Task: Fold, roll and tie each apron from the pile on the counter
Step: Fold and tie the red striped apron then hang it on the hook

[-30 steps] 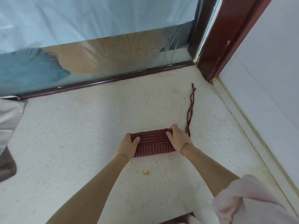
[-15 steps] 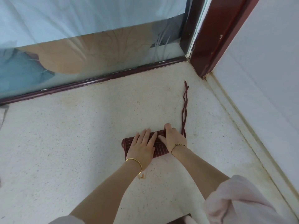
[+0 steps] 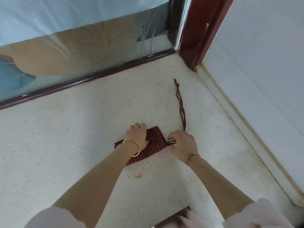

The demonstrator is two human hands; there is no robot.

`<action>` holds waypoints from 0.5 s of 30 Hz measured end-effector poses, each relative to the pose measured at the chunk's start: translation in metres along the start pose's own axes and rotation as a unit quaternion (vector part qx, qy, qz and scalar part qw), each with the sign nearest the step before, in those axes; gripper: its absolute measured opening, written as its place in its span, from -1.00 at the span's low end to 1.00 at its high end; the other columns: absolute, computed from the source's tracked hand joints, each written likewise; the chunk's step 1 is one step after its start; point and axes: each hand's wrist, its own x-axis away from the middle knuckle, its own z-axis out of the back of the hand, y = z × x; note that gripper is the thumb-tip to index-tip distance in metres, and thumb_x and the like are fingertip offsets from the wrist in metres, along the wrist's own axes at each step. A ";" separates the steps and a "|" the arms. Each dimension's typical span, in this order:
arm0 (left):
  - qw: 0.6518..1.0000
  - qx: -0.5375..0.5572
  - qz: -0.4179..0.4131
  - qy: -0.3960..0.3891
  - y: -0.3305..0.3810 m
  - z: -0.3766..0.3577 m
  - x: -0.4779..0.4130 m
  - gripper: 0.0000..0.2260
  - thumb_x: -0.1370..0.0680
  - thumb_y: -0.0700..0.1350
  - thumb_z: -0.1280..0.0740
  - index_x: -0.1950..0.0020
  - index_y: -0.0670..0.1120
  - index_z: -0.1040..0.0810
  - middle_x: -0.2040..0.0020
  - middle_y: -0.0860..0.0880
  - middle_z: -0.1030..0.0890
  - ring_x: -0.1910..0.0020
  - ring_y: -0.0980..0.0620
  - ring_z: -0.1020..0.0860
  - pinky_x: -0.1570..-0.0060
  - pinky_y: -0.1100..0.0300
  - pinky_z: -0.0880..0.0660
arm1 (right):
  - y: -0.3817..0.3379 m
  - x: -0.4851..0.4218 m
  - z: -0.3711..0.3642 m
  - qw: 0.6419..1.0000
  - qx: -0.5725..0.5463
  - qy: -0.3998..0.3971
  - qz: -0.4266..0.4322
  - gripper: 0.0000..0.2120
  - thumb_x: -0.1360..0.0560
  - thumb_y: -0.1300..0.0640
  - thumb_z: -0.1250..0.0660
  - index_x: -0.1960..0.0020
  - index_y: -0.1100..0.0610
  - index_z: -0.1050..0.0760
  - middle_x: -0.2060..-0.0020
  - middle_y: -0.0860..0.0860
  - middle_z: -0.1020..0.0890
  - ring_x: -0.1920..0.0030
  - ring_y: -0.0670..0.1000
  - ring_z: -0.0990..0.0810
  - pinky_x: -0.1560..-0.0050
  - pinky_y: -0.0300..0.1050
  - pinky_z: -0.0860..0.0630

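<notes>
A pale speckled stone bench (image 3: 82, 145) is set in a corner, bounded at the far side by a glass pane (image 3: 82, 51) in a dark red frame (image 3: 197, 30) and on the right by a white wall (image 3: 263, 63). One folded maroon striped apron (image 3: 155, 146) is held at mid-bench by two hands. The left hand (image 3: 137, 137) is curled over it and the right hand (image 3: 182, 143) is pinched on its tie (image 3: 180, 102), whose two strands are trailed towards the far right.

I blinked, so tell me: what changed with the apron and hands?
The rolled apron swung askew under the left hand, which now grips it. The right hand slid off its end and pinches the strap. The strap's far length stayed stretched along the counter.
</notes>
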 end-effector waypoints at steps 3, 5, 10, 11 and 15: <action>0.999 0.002 -0.024 -0.037 0.002 0.004 0.002 -0.58 -0.51 0.03 -0.25 -0.31 -0.12 -0.32 -0.23 -0.11 -0.33 -0.21 -0.11 -0.32 -0.19 0.04 -0.37 | 0.001 0.002 -0.007 1.000 0.015 0.014 0.011 -0.87 -0.43 0.15 -0.33 0.03 0.03 -0.56 0.06 -0.10 -0.56 -0.01 -0.03 -0.47 0.04 -0.21 -0.28; 0.997 0.009 -0.047 -0.057 -0.002 0.006 0.005 -0.67 -0.58 -0.01 -0.14 -0.29 -0.14 -0.38 -0.22 -0.12 -0.37 -0.24 -0.13 -0.32 -0.22 0.03 -0.31 | 0.001 0.000 -0.008 1.000 0.011 0.023 0.005 -0.90 -0.44 0.16 -0.33 0.06 0.05 -0.57 0.09 -0.07 -0.55 0.01 0.00 -0.47 0.05 -0.20 -0.29; 0.993 0.115 0.009 -0.038 -0.009 0.004 0.012 -0.67 -0.58 -0.07 -0.25 -0.35 -0.05 -0.40 -0.24 -0.11 -0.38 -0.23 -0.12 -0.35 -0.26 0.07 -0.31 | -0.003 -0.003 -0.011 0.999 0.020 0.029 -0.015 -0.88 -0.47 0.18 -0.29 0.03 0.06 -0.57 0.07 -0.06 -0.53 -0.01 -0.02 -0.44 0.01 -0.20 -0.32; 0.989 0.139 0.024 -0.035 -0.006 0.004 0.014 -0.60 -0.53 -0.06 -0.33 -0.35 -0.04 -0.38 -0.24 -0.11 -0.37 -0.22 -0.12 -0.36 -0.25 0.07 -0.33 | -0.004 -0.003 -0.011 0.999 0.024 0.028 -0.015 -0.87 -0.48 0.18 -0.28 0.02 0.06 -0.56 0.06 -0.06 -0.53 -0.02 -0.02 -0.44 0.00 -0.21 -0.32; 0.976 0.188 0.085 -0.071 0.000 0.002 0.023 -0.52 -0.46 -0.08 -0.43 -0.28 -0.16 -0.33 -0.14 -0.11 -0.46 -0.09 -0.06 -0.46 -0.08 0.13 -0.44 | -0.006 -0.002 -0.007 0.999 0.041 0.019 -0.012 -0.88 -0.48 0.20 -0.28 -0.01 0.10 -0.52 0.05 -0.03 -0.52 -0.01 0.00 -0.45 0.01 -0.17 -0.38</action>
